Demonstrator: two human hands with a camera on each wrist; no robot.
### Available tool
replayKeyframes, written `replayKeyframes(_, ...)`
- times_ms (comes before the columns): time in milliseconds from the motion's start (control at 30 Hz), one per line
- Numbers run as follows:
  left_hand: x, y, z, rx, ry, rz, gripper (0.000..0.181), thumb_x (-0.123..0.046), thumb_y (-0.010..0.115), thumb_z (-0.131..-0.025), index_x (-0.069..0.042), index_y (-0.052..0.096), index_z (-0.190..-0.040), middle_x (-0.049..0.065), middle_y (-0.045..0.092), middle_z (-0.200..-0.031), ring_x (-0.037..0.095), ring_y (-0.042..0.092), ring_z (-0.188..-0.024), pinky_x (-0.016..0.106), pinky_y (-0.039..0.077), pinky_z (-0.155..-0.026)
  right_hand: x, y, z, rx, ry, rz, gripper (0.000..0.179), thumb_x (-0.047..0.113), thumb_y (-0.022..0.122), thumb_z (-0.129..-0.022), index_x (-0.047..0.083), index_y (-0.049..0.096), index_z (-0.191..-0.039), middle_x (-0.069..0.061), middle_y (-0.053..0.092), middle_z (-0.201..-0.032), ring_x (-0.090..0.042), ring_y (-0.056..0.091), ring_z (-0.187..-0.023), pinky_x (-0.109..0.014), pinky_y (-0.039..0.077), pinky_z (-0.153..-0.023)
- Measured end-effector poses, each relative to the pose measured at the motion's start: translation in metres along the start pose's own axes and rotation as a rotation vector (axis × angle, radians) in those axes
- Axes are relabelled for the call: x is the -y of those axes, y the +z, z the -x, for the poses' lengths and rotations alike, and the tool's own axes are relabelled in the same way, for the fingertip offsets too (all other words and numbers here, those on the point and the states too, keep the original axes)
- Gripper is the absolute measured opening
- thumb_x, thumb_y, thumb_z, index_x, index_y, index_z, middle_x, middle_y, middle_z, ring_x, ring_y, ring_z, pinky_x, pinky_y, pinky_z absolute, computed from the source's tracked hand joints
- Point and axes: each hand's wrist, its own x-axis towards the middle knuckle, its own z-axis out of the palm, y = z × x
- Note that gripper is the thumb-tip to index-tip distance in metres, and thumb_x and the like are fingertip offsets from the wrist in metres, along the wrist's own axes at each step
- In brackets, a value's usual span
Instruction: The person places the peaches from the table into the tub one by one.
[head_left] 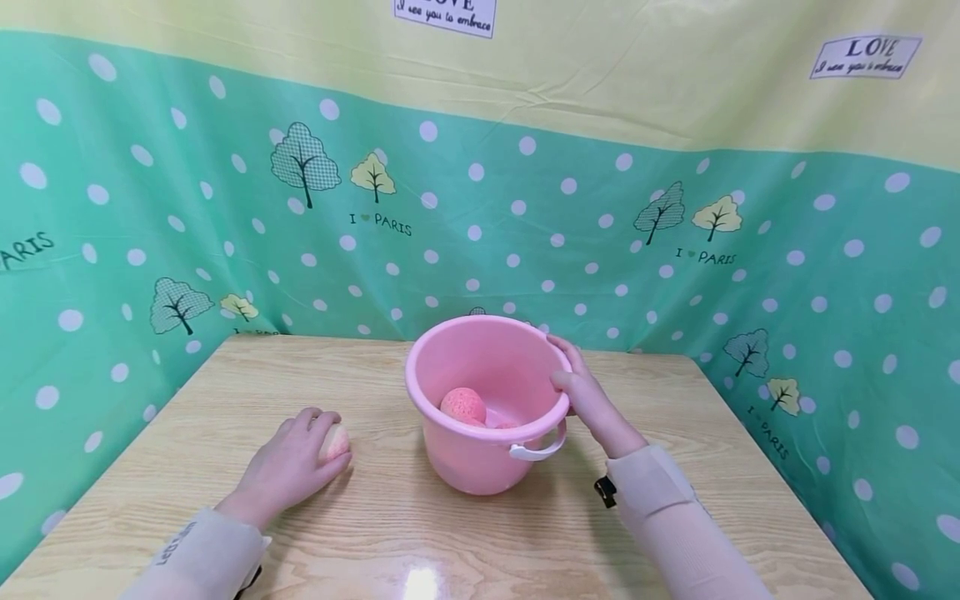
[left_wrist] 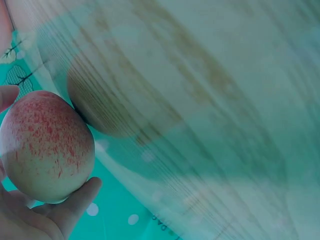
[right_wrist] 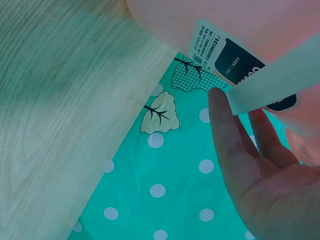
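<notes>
On the left of the table, my left hand holds a peach with the fingers over it and the thumb at its near side. Red speckles over a pale cream skin show on that peach in the left wrist view, and it touches the tabletop. A pink bucket stands tilted at the table's middle. My right hand grips its right rim, thumb at the inside and fingers outside. Inside lies a pinkish-red speckled peach; parts of other pink things beneath are mostly hidden by the rim.
The bucket's white handle hangs down at its near right side. A label is stuck on the bucket's outer wall. The wood-grain table is bordered by a green and yellow printed cloth at the back and sides.
</notes>
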Motion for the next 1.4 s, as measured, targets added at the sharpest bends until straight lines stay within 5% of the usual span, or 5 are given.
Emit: replayKeyframes(1400,0.0021,0.0054,0.0001,0.018,-0.006,0.023,0.057,-0.037,0.072,-0.085,-0.008,0.055,-0.130,0.027,0.054,-0.124,0.045,0.059,-0.100,0.059,0.053,-0.078,0.0001,0.0004,-0.0001,0.002,-0.003,0.002,0.078,0.005,0.042,-0.085,0.021,0.019,-0.157,-0.021,0.028,-0.155,-0.037,0.061,-0.101,-0.031,0.053,-0.064)
